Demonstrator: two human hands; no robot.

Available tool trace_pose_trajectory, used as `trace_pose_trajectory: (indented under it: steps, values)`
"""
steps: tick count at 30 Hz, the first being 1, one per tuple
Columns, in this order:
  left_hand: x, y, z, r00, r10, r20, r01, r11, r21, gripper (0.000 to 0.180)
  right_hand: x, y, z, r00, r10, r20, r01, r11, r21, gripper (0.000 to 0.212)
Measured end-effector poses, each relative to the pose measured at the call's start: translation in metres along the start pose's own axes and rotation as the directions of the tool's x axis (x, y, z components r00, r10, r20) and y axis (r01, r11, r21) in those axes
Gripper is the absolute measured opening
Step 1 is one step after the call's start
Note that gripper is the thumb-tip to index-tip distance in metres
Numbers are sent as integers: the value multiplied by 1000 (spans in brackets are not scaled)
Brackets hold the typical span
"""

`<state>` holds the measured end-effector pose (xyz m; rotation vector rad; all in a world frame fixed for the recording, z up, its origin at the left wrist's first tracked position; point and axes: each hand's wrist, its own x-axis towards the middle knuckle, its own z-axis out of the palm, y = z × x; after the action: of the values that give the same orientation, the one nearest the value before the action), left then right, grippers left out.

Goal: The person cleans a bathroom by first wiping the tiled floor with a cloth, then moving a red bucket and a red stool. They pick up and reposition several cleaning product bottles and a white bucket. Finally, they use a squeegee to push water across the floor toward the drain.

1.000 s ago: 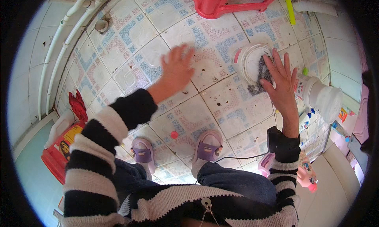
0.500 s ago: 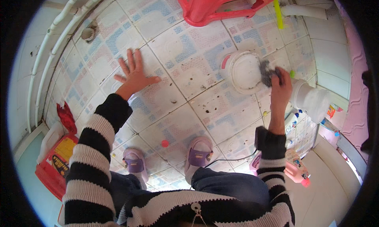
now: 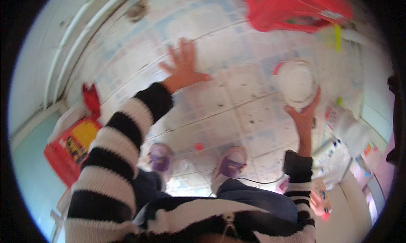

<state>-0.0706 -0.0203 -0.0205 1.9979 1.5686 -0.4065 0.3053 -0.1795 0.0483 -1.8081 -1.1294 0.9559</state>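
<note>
My left hand (image 3: 183,67) is spread flat over the tiled floor, fingers apart and nothing in it. At the near right side of a white round tub (image 3: 296,84) is my right hand (image 3: 305,109), thumb and fingers apart around the rim. Blur hides how firmly it touches. The tub has a red patch on its left side, and its pale round face points up at me. I cannot see the dark grey scrubber in this blurred view.
A red plastic stool (image 3: 296,10) stands beyond the tub. Left lies a red and yellow container (image 3: 76,143); white pipes (image 3: 78,44) run along the wall. A white container (image 3: 349,124) and a pink bottle (image 3: 320,200) are right. A cable (image 3: 262,182) crosses near my sandals (image 3: 231,162).
The whole view has swung, shifting things rightward in the picture. My right hand no longer shows the dark grey scrubber; its fingers have spread at the tub's near side. My left hand stays spread.
</note>
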Motion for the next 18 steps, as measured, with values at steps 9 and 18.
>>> trace_pose_trajectory:
  steps: [9,18]
  values:
    - [-31,59,-52,977,-200,-68,146,870,-470,90,17,-64,62,955,68,289,-137,964,226,108]
    - [-242,-7,-83,763,-585,-274,67,494,-867,50,22,-97,74,751,207,627,-139,978,-156,76]
